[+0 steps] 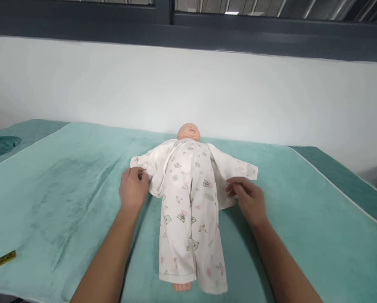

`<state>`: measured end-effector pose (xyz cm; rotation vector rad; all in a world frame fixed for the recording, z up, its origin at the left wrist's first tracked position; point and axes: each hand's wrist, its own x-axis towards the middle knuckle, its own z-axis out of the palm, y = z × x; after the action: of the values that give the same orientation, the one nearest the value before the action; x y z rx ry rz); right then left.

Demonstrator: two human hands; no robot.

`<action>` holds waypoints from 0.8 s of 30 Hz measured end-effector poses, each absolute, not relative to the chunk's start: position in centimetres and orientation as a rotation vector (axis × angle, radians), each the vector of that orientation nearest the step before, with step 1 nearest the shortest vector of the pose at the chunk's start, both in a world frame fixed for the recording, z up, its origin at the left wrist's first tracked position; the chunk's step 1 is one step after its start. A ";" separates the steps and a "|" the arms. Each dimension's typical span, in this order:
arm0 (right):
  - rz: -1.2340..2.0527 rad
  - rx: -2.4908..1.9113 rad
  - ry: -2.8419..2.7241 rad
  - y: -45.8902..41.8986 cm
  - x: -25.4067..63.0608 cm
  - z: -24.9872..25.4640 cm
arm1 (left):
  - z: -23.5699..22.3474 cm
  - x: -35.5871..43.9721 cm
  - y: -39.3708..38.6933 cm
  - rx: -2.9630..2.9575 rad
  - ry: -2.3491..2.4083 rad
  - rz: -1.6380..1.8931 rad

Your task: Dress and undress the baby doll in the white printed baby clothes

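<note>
We pinch the white jacket (158, 166) with our left hand (133, 187); our right hand's (247, 195) curled fingers touch its other flap, though we cannot tell whether they grip. Between our hands, the doll (188, 132) lies on the green blanket (302, 210).

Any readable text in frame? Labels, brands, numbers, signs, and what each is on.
No legible text.
Yellow strip, at the left edge: dark marks, too blurred to read.
Patterned white clothes: small printed figures, no lettering I can make out.
</note>
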<state>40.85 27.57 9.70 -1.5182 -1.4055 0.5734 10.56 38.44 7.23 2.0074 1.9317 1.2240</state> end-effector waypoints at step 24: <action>0.879 -1.298 -1.665 30.5 36.3 18.9 | 9.8 10.7 38.8 0.667 0.563 1.609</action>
<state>36.33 30.47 18.93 -1.2979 -1.6645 0.8787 10.65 38.81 9.81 0.6673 0.5629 1.6087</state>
